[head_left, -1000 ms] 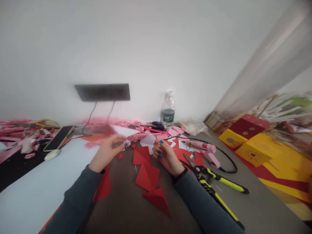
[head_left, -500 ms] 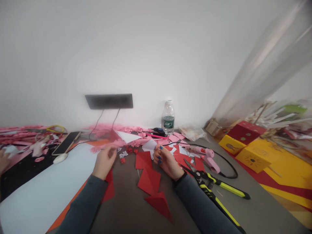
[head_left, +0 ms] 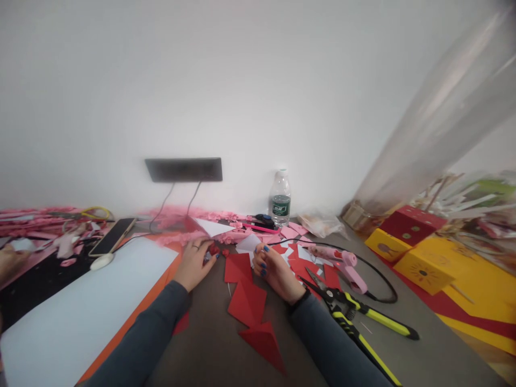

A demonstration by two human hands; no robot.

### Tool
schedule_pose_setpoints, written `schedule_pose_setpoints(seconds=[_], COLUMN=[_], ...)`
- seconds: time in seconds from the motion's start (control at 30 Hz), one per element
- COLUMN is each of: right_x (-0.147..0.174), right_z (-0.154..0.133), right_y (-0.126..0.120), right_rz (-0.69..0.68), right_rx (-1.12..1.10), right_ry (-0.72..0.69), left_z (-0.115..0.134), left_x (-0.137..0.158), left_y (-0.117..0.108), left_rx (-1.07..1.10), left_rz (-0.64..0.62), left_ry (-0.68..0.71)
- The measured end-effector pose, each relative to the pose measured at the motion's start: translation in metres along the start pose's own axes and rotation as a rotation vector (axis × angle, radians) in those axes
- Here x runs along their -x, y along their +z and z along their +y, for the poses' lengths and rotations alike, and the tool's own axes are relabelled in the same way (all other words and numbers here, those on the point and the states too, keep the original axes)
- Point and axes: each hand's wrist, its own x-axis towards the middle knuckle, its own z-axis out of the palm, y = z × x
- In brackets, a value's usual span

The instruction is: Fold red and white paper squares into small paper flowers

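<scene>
My left hand (head_left: 195,264) rests low over the table, thumb and fingers apart around small crumpled red paper pieces (head_left: 214,249). Whether it touches them I cannot tell. Another little red piece (head_left: 226,252) lies just to their right. My right hand (head_left: 276,273) is closed with curled fingers beside a pale paper piece (head_left: 249,244); what it pinches, if anything, is too small to make out. Between my forearms lies a row of folded red paper squares (head_left: 248,302), with a red paper triangle (head_left: 264,344) at the near end.
Yellow-handled snips (head_left: 355,309) and a pink glue gun (head_left: 350,269) with a black cord lie right. A water bottle (head_left: 281,199) stands by the wall. Left are a white sheet (head_left: 88,306), a phone (head_left: 113,237) and another person's hand (head_left: 11,263). Yellow boxes (head_left: 423,267) sit far right.
My left hand has moved right and its fingers have spread over the crumpled red pieces. The right hand stays almost where it was, still closed.
</scene>
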Motion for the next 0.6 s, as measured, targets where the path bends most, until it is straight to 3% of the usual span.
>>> schedule_pose_setpoints(seconds=[0.23,0.4,0.6], right_x=[0.000,0.001,0.001], right_z=[0.001,0.001,0.000], right_y=[-0.001,0.000,0.001], right_rz=[-0.018,-0.023,-0.018], right_rx=[-0.011,-0.027,-0.015], right_ry=[0.007,0.012,0.022], left_z=[0.004,0.011,0.015], left_x=[0.000,-0.001,-0.004], left_y=[-0.002,0.000,0.002], left_rx=[0.099,0.179,0.124], left_rz=[-0.088,-0.134,-0.198], left_ry=[-0.046,0.046,0.151])
